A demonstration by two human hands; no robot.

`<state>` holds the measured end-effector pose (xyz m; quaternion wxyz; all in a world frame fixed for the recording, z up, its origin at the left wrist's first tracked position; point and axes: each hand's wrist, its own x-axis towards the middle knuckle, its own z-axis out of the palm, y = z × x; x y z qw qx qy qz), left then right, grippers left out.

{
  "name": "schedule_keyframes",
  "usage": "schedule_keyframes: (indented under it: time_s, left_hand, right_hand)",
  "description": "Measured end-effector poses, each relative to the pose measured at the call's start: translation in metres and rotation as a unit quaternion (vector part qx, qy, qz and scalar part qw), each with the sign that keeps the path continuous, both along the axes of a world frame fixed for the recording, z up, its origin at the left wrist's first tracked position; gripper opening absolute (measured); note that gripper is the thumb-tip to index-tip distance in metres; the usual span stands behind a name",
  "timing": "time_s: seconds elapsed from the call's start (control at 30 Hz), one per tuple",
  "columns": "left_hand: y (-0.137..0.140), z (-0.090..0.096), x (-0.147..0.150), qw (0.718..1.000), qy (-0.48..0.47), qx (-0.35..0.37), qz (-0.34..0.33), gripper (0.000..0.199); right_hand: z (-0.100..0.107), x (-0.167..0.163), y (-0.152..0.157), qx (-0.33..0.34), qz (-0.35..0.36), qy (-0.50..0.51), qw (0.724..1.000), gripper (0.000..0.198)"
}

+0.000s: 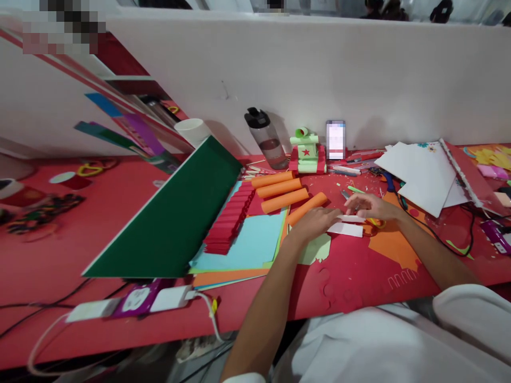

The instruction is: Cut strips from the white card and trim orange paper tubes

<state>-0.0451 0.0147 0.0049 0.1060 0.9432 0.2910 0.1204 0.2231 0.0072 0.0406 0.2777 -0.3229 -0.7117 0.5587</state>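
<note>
A narrow strip of white paper (353,218) lies between my two hands, just above the red tabletop. My left hand (317,222) pinches its left end, the fingertips partly hidden. My right hand (369,206) bends over the other end with curled fingers touching it. A second white paper piece (346,230) lies flat just below. Under and beside my right hand are yellow-orange scissors (375,223), partly covered. An orange paper roll (306,208) rests beside my left hand, and pale green paper (317,249) lies under its wrist.
Several orange rolls (284,200) and folded red paper (230,223) lie on coloured sheets (255,242). A green board (167,213) leans at left. A bottle (266,139), a green-and-red paper model (306,153) and a phone (336,139) stand by the wall. White sheets (427,170) lie right.
</note>
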Motion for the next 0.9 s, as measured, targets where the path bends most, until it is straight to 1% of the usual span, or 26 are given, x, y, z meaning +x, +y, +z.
schedule_keyframes:
  time_s: [0.07,0.17,0.23,0.3,0.4,0.43,0.5,0.53,0.6,0.67,0.77,0.8,0.83,0.9]
  left_hand:
    - [0.0,0.002,-0.002,1.0,0.009,-0.005,0.004,0.027]
    - [0.0,0.007,-0.004,1.0,0.012,-0.007,0.002,0.03]
    - [-0.001,0.009,-0.006,1.0,0.007,-0.016,-0.011,0.033]
    - [-0.002,0.01,-0.007,0.999,0.011,-0.03,-0.024,0.037]
    - [-0.003,0.011,-0.008,0.998,0.029,-0.051,-0.029,0.054]
    - [-0.003,0.011,-0.008,0.997,0.034,-0.058,-0.028,0.053]
    - [-0.003,0.011,-0.008,0.997,0.036,-0.065,-0.022,0.037]
    - [-0.003,0.011,-0.008,0.997,0.029,-0.065,-0.016,0.03]
    - [-0.001,0.01,-0.009,0.998,-0.001,-0.06,0.001,0.024]
    - [0.001,0.009,-0.011,0.997,-0.048,-0.058,0.022,0.026]
    - [0.003,0.008,-0.013,0.987,-0.134,-0.067,0.054,0.03]
    - [0.003,0.008,-0.014,0.983,-0.161,-0.068,0.063,0.031]
    - [0.003,0.008,-0.014,0.978,-0.186,-0.065,0.071,0.032]
    - [0.003,0.009,-0.015,0.97,-0.224,-0.052,0.08,0.036]
  right_hand:
    - [0.002,0.0,-0.001,0.036,0.016,-0.039,0.998,0.045]
    - [0.001,-0.003,-0.001,0.101,0.009,-0.078,0.992,0.044]
    - [0.0,-0.005,-0.001,0.111,0.015,-0.091,0.99,0.041]
    - [-0.002,-0.006,-0.001,0.104,0.024,-0.103,0.989,0.035]
    - [-0.004,-0.006,0.0,0.109,0.039,-0.118,0.986,0.028]
    - [-0.004,-0.005,0.0,0.111,0.046,-0.121,0.985,0.028]
    - [-0.004,-0.005,0.0,0.103,0.061,-0.122,0.985,0.031]
    - [-0.004,-0.004,0.0,0.094,0.068,-0.122,0.986,0.035]
    - [-0.003,-0.005,-0.001,0.081,0.073,-0.12,0.987,0.043]
    - [-0.002,-0.005,-0.001,0.086,0.053,-0.123,0.987,0.047]
    - [-0.001,-0.007,-0.003,0.111,-0.04,-0.108,0.987,0.041]
    - [-0.001,-0.008,-0.004,0.106,-0.071,-0.094,0.987,0.039]
    - [-0.001,-0.009,-0.004,0.091,-0.098,-0.074,0.988,0.039]
    - [0.0,-0.011,-0.006,0.039,-0.131,-0.029,0.99,0.042]
